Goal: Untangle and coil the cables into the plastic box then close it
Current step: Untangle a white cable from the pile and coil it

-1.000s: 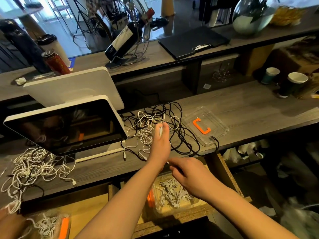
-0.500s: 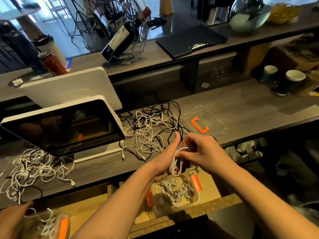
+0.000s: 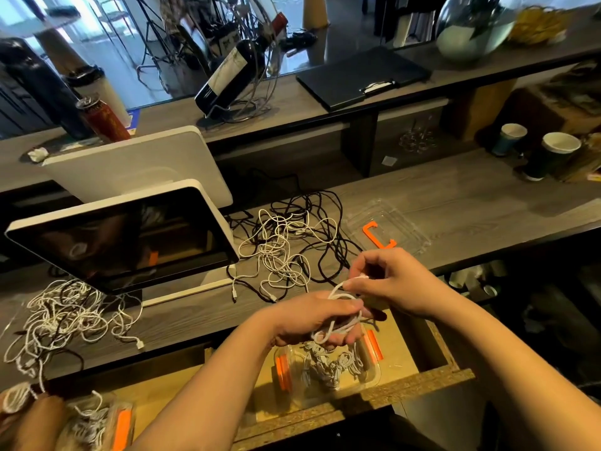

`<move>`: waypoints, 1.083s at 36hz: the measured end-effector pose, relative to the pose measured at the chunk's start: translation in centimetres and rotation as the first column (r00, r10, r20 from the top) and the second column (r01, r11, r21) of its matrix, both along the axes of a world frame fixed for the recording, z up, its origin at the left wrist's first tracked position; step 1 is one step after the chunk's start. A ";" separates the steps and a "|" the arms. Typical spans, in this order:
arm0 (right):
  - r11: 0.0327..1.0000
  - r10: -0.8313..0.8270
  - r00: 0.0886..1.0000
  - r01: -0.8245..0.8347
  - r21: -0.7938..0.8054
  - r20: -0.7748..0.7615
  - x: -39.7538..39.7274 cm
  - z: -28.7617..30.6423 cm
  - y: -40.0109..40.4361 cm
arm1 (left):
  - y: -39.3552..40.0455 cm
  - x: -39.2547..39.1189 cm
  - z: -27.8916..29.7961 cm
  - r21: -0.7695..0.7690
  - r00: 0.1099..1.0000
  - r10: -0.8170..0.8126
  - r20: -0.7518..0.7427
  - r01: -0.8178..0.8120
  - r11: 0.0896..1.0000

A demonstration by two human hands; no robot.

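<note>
Left hand: the left hand point(image 3: 320, 319) sits palm-up over the near drawer, fingers curled around loops of a white cable point(image 3: 338, 330).
Right hand: the right hand point(image 3: 387, 281) is just right of and touching the left, thumb and forefinger pinching a strand of the same white cable where it rises from the coil.
Plastic box: a clear plastic box point(image 3: 327, 369) with orange side clips stands in the open drawer point(image 3: 432, 346), directly under the left hand; it already holds coiled white cables.
Box lid: a clear lid point(image 3: 390, 222) with an orange clip lies flat on the bench point(image 3: 471, 203), right of the cable heap and far from the hands.
Cable heap: tangled black and white cables point(image 3: 286, 249) lie on the bench, between the lid and the tablet stand, just beyond the hands.
Second heap: another tangle of white cables point(image 3: 65, 314) lies at the left of the bench, in front of the tablet.
Tablet: a white-framed tablet screen point(image 3: 123, 239) tilts on its stand at left.
Other person: at the near left corner another person's hand point(image 3: 32, 418) shows beside a second box point(image 3: 97, 424) with white cable in it; its grip cannot be told.
Far shelf: wine bottle point(image 3: 231, 76) in a wire holder, black clipboard point(image 3: 361, 76), red can point(image 3: 104, 118).
Far right: two paper cups point(image 3: 553, 154) on the bench.
</note>
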State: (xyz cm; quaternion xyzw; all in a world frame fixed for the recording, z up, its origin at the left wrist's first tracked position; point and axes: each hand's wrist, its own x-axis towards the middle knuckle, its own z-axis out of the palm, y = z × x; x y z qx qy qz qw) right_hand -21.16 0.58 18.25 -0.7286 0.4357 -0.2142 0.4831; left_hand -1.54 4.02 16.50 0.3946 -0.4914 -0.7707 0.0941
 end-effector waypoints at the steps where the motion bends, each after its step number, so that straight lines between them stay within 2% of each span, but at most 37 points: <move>1: 1.000 -0.015 1.000 0.015 -0.005 0.004 -0.1 0.0 0.0 | -0.1 0.2 0.1 -0.001 1.000 0.005 -0.005 -0.005 1.000; 4: 1.000 -0.027 0.999 0.027 0.006 0.035 0.0 -0.2 0.2 | -0.1 0.6 0.5 -0.022 0.999 -0.008 0.032 0.009 1.000; 8: 0.997 -0.076 0.994 0.074 0.026 0.079 0.4 -0.6 0.5 | -0.2 0.9 1.0 -0.076 1.000 -0.012 0.008 0.012 0.997; 14: 0.979 -0.203 0.963 0.200 0.033 0.175 0.9 -1.4 0.9 | -0.7 0.8 1.3 -0.210 0.984 0.179 0.012 -0.173 0.962; 17: 0.975 -0.222 0.957 0.218 0.042 0.188 1.3 -1.8 0.9 | -0.5 0.5 1.2 -0.165 0.955 0.296 -0.033 -0.297 0.940; 22: 0.955 -0.294 0.924 0.278 0.101 0.244 2.1 -1.7 1.1 | -0.6 0.2 0.4 0.005 0.832 0.529 -0.167 -0.536 0.844; 25: 0.953 -0.297 0.927 0.273 0.128 0.228 2.4 -1.9 1.4 | -1.0 0.2 0.7 0.028 0.762 0.585 -0.276 -0.602 0.798; 29: 0.955 -0.279 0.935 0.247 0.165 0.220 2.9 -2.5 1.7 | -1.7 0.4 1.3 0.135 0.637 0.666 -0.388 -0.676 0.724; 34: 0.958 -0.262 0.943 0.229 0.174 0.204 3.5 -2.8 1.9 | -2.0 -0.1 1.4 0.147 0.598 0.692 -0.405 -0.705 0.694; 39: 0.977 -0.174 0.979 0.158 0.145 0.103 4.0 -3.0 2.2 | -2.6 -0.7 1.5 0.218 0.436 0.798 -0.417 -0.804 0.553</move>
